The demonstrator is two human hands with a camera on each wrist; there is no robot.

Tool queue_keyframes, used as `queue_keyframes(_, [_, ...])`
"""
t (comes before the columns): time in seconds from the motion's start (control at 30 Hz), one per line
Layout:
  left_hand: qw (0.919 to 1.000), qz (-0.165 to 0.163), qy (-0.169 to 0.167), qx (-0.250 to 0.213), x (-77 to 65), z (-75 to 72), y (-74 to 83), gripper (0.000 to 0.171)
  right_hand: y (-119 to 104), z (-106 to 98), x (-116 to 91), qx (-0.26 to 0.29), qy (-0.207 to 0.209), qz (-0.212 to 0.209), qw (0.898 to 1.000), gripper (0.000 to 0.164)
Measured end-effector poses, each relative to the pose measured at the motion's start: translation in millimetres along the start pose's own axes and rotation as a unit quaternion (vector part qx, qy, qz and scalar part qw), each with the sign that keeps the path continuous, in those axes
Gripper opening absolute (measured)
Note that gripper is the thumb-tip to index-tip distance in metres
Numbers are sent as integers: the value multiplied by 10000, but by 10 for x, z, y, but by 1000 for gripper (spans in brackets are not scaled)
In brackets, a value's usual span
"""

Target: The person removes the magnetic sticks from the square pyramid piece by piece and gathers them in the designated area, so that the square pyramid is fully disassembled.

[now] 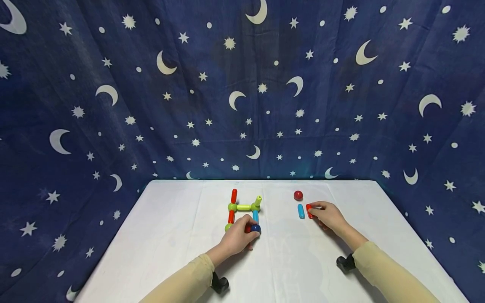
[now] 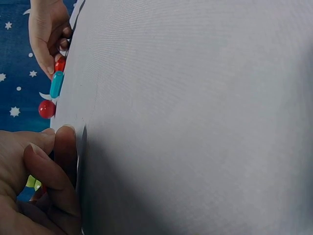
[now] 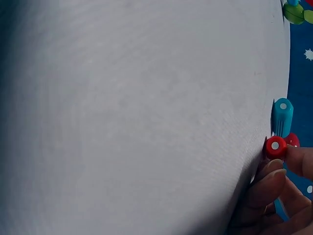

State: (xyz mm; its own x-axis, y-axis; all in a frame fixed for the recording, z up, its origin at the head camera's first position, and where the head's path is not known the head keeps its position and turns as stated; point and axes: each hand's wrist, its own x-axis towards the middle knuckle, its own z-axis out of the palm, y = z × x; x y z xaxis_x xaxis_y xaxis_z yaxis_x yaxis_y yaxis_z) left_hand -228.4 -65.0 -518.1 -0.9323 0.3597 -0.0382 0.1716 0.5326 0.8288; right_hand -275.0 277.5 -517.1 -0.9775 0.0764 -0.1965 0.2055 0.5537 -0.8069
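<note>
One white table (image 1: pixel 182 240) is bearing a rod-and-ball frame (image 1: pixel 243 207) at eleven o'clock, the left hand (image 1: pixel 236 236) gripping its near side; toward one, the right hand (image 1: pixel 330 216) is pinching a red rod (image 1: pixel 308 207), a blue rod (image 1: pixel 301 211) lying at its nine, a red ball (image 1: pixel 298 195) at its eleven.

Both arms (image 1: pixel 394 273) forward, fingers (image 2: pixel 57 188) bent

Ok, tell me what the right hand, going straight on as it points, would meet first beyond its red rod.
Probably the blue rod, just past the red rod that the right hand pinches, though depth is hard to judge.
</note>
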Motion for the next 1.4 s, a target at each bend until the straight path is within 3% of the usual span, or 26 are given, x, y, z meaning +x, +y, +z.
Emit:
queue_keyframes(0.47, [10000,3,44,-5,-31,-34,-16,28,-17,31,43,-27,-15,57,10000,51])
queue_keyframes(0.57, [10000,9,42,-25,-31,-41,-20,27,-29,20,39,25,144,74,9999,50])
queue_keyframes(0.73, [9998,24,-124,-126,-33,-78,-41,27,-122,18,-8,162,839,-364,9957,44])
queue_keyframes(0.8, [9996,0,-248,-158,-38,-109,-54,27,-207,73,-35,268,919,-694,9930,41])
queue_keyframes(0.97, [9980,82,-614,147,-49,-200,-71,26,-453,344,-123,408,133,-1485,9880,44])
queue_keyframes(1.17, [9948,87,-948,375,-70,-274,-81,23,-653,701,-231,191,-884,-1934,9769,51])
queue_keyframes(1.4, [9922,121,-1151,456,-111,-389,-97,18,-740,933,-278,412,-1048,-2063,9720,31])
